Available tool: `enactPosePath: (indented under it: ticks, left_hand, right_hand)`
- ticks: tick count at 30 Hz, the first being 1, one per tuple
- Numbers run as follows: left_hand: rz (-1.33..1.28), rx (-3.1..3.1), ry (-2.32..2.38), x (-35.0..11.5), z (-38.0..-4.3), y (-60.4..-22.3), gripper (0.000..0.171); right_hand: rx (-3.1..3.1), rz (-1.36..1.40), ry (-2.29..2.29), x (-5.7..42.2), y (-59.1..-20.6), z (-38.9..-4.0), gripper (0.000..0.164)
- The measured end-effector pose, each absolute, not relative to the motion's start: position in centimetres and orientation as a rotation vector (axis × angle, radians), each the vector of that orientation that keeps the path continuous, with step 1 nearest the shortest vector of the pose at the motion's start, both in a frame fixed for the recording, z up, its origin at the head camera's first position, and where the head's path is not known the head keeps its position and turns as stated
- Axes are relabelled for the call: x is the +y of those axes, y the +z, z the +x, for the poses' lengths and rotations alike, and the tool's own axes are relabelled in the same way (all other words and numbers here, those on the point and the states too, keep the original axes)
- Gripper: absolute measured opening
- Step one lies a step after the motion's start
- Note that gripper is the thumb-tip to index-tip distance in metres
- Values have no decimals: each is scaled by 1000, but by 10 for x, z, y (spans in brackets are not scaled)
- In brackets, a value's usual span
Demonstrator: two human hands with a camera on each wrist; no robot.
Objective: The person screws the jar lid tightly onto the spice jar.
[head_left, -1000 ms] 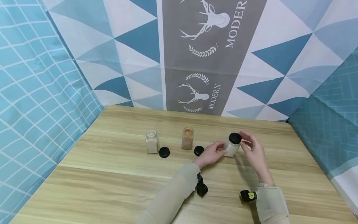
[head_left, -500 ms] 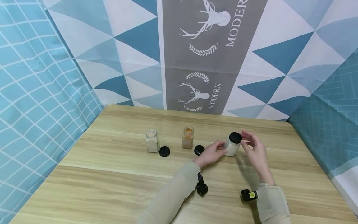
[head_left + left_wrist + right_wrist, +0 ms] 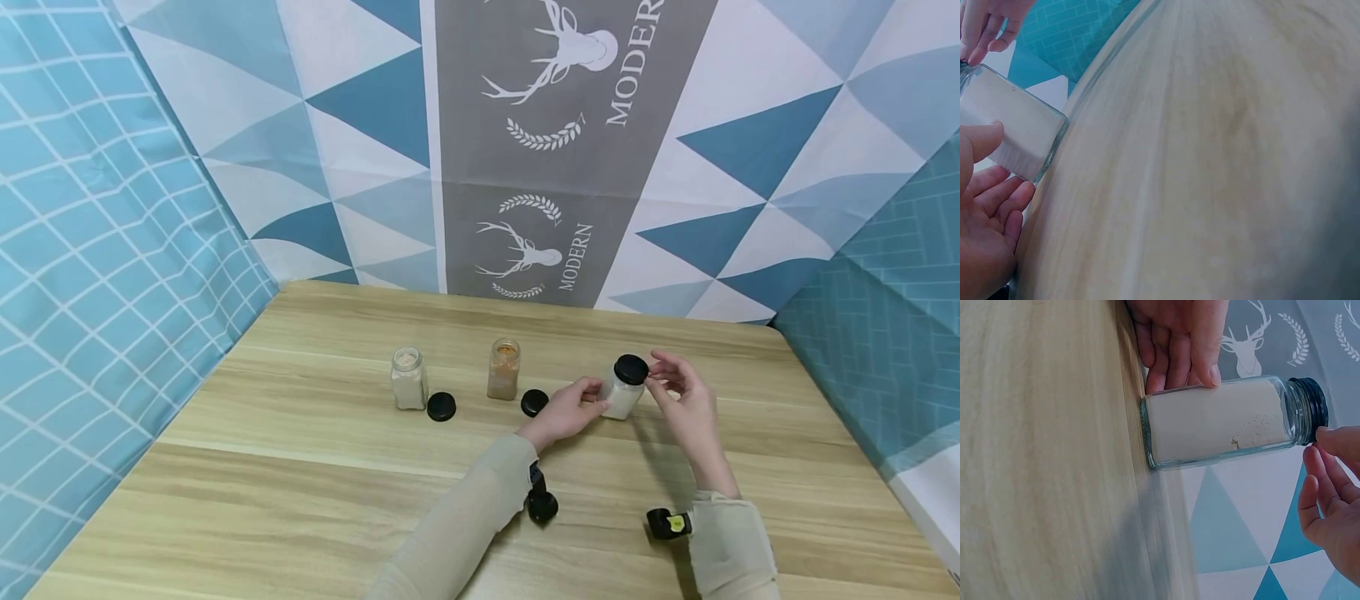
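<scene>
The left hand [image 3: 564, 412] holds the square clear-glass jar of off-white powder [image 3: 1216, 422] between thumb and fingers, while the right hand [image 3: 681, 404] pinches the edge of the round black lid [image 3: 631, 370] on its neck. On the pale wood-grain table [image 3: 285, 517], the held jar stands upright at right, with an uncapped glass jar of orange-brown powder [image 3: 503, 375] at centre and an uncapped glass jar of cream powder [image 3: 408, 385] farther left. A loose black cap [image 3: 534, 402] lies beside the former, another round black cap [image 3: 441, 407] beside the latter.
</scene>
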State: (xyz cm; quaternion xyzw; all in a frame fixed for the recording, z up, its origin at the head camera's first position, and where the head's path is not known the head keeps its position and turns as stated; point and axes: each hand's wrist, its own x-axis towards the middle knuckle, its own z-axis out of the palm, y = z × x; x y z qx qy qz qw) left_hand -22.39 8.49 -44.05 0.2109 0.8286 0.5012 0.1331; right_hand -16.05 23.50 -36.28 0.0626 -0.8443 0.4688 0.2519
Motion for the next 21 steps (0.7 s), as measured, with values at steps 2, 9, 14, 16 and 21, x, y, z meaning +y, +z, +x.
enactPosePath:
  ticks: [2, 9, 14, 16, 21]
  left_hand:
    - [615, 2409, 1451, 85, -224, -440, 44]
    - [619, 2418, 1443, 86, -226, -442, 44]
    - [615, 2417, 1444, 86, -226, -442, 45]
    - [610, 2412, 1449, 86, -226, -442, 45]
    - [608, 2409, 1458, 85, -225, -442, 45]
  right_hand:
    - [-2296, 167, 1270, 235, -363, -161, 34]
    - [-2288, 203, 1305, 245, -377, -171, 40]
    - [-2294, 285, 1380, 252, -389, -180, 42]
    - [-2305, 305, 1404, 253, -391, -181, 42]
    - [-2335, 320, 1406, 252, -391, -180, 42]
